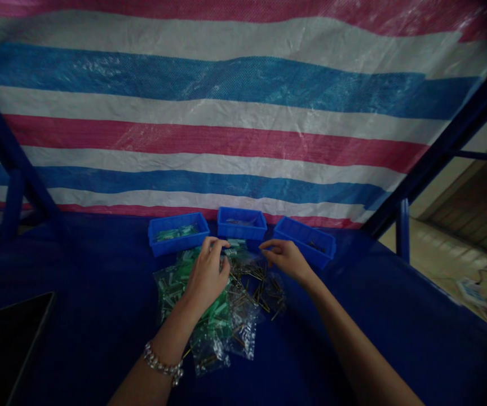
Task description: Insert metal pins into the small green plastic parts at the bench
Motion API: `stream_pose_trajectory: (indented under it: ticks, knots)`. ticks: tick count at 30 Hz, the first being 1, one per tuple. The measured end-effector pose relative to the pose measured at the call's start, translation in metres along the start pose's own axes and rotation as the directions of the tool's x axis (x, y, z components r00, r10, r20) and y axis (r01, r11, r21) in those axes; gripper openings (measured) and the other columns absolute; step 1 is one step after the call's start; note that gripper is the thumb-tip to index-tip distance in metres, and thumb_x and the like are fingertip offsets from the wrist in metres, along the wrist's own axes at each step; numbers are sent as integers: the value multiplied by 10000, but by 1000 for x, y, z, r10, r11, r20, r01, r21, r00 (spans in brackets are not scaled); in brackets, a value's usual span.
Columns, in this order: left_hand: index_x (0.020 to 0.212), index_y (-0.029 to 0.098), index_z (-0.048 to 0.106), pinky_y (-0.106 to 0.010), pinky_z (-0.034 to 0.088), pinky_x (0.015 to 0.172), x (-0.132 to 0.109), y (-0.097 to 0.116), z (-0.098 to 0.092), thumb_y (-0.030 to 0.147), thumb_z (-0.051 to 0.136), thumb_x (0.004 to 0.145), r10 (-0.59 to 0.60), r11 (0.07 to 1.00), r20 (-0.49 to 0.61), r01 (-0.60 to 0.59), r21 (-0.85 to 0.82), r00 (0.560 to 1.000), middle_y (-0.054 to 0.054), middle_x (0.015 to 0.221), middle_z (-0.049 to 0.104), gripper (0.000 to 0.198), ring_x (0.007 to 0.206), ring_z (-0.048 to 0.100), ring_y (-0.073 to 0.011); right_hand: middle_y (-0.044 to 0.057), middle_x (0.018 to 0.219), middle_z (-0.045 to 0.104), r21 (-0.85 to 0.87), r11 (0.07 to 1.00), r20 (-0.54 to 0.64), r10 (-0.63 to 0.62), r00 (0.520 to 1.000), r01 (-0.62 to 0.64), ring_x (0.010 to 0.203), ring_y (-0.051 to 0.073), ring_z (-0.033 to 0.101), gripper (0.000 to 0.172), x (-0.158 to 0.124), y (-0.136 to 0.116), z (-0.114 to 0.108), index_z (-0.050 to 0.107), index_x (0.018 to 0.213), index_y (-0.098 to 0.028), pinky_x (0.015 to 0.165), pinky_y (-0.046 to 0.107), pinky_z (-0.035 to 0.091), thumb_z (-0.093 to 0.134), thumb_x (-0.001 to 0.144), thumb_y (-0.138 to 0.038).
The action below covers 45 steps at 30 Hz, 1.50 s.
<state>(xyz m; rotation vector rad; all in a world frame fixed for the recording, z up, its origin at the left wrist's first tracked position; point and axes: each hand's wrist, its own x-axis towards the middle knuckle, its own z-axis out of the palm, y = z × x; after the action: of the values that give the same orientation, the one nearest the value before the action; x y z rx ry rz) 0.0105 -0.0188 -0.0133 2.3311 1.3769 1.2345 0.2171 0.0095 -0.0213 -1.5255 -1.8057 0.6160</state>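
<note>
My left hand (210, 269), a beaded bracelet (163, 363) at its wrist, is curled over a heap of small clear plastic bags (213, 316) with green pieces. Its fingertips are bent inward, and what they hold is too dim to make out. Just right of it, my right hand (286, 258) has thumb and fingers drawn together in a pinch, anything between them too small to name. Thin dark and brass-coloured rods (260, 290) lie below the right hand, some loose and some in clear bags. Greenish bags (238, 248) lie between the hands.
Three blue bins stand behind the heap: a left bin (178, 243) with green pieces, a middle bin (242, 230) with thin pieces, and a right bin (317, 260) with dark pieces. A black flat device (10, 344) lies left. Striped sheeting (209, 135) hangs behind.
</note>
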Motion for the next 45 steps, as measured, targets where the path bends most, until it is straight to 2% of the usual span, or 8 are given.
stream_pose_trajectory:
  ticks: [5,11,21,27,32,38,42,45]
  knots:
    - [935,195,475,-301,458,648,1,-3,1,87,417,742,1,1000,7,-1,20,1000,-42,960,447,228,586,494,-83,-7,573,585,-293,956,15,-32,999,35,558,136,544,260,-12,6,-1,623,917,-205,526,227,348,501,689,-180]
    - [905,189,494,-288,468,624,1,-1,1,89,411,745,-9,1000,34,8,5,999,-44,959,444,207,596,508,-82,33,755,633,-529,848,-5,19,1000,-19,704,183,584,222,-19,-7,8,574,968,-270,525,240,325,492,762,-253]
    - [876,187,501,-293,476,626,1,-3,1,80,420,738,27,1000,28,-27,-11,999,-39,943,449,193,608,514,-80,22,808,633,-554,832,-49,-43,998,9,710,164,577,152,-21,-13,12,594,886,-275,519,234,316,477,790,-272]
    - [881,185,501,-294,475,637,2,-2,0,84,411,744,3,1000,47,-3,-4,999,-44,967,442,193,607,508,-76,22,726,621,-320,930,-54,-207,977,180,664,151,548,129,-18,-11,5,620,798,-219,615,245,368,507,768,-276]
    - [886,179,504,-289,472,635,1,1,-1,130,416,767,-13,1000,67,14,-18,998,-48,973,437,156,611,503,-75,13,627,585,59,979,-132,-188,973,197,572,136,503,160,-17,-16,6,610,737,-181,556,243,369,533,739,-320]
    - [962,181,502,-309,466,641,1,4,-1,270,474,772,-22,998,93,28,-61,995,-59,975,465,211,648,505,-99,-16,551,502,505,855,-38,-113,993,117,516,101,451,228,-18,-22,8,560,693,-158,517,232,351,586,683,-385]
    - [1055,165,463,-309,458,625,3,4,1,296,519,738,-119,984,52,125,-127,991,-87,1013,500,348,652,515,-108,-32,534,488,611,791,45,-74,996,32,464,71,400,259,-20,-28,7,559,704,-154,459,212,298,631,639,-394]
    - [948,154,531,-282,451,588,6,4,0,326,528,725,-192,938,135,222,-268,972,-87,979,545,282,680,544,-126,-38,525,490,649,761,100,-61,993,-19,440,54,376,249,-22,-32,6,559,695,-150,438,203,269,645,633,-375]
